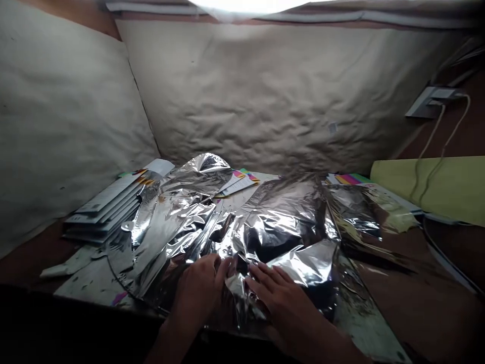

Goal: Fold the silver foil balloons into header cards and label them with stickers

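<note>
backing sheet (242, 91), beige, creased, hung behind and to the left of a brown table (401, 298), apparently to close off the space. wall socket plate (428, 101), grey, upper right, with two pale cables (432, 146) running down from it. yellow-green roll (428, 189), lying along the right side. silver foil sheet (280, 217), large, crumpled, loosely spread across the middle of the table, its near part reaching the table front and lying between the hands. stack of grey flat packets (106, 207), at left, fanned stepwise so that each edge shows, partly under the foil. striped card (348, 179), rainbow bands, just behind the foil at right. paper slip (237, 184), coloured edge, printed lines too small to read; no brand or label is legible. left hand (200, 288), curled over a gathered fold of the foil, fingertips hidden, so whether it pinches cannot be told. right hand (284, 303), fingers spread open and flat on the foil, seemingly pinning the sheet down.
</note>
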